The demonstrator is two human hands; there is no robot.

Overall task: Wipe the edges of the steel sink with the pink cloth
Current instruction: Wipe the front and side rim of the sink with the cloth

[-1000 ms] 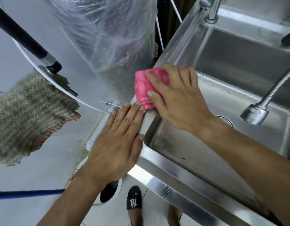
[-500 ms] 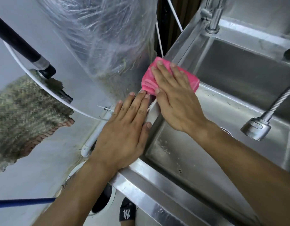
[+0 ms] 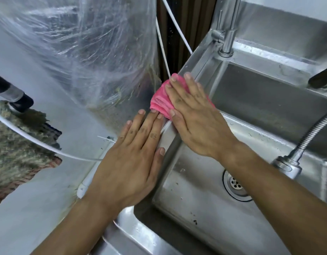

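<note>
Cloth worked up the left rim — toward the back corner

Over the last second the right hand (image 3: 194, 118) has pushed the pink cloth (image 3: 160, 100) along the steel sink (image 3: 192, 70) edge, away from the person and nearer the tap (image 3: 226, 43). The left hand (image 3: 133, 155), flat on the rim, has followed close behind — its fingertips now touch the cloth's near fold. The drain (image 3: 234, 184) has come into plain view.

Clear plastic sheeting (image 3: 89, 52) hangs left of and above the fingertips. Worn mat (image 3: 17, 144) far left, dark pole (image 3: 10, 91) over it. White tube (image 3: 48, 148) crosses the mat toward the fingers.
</note>
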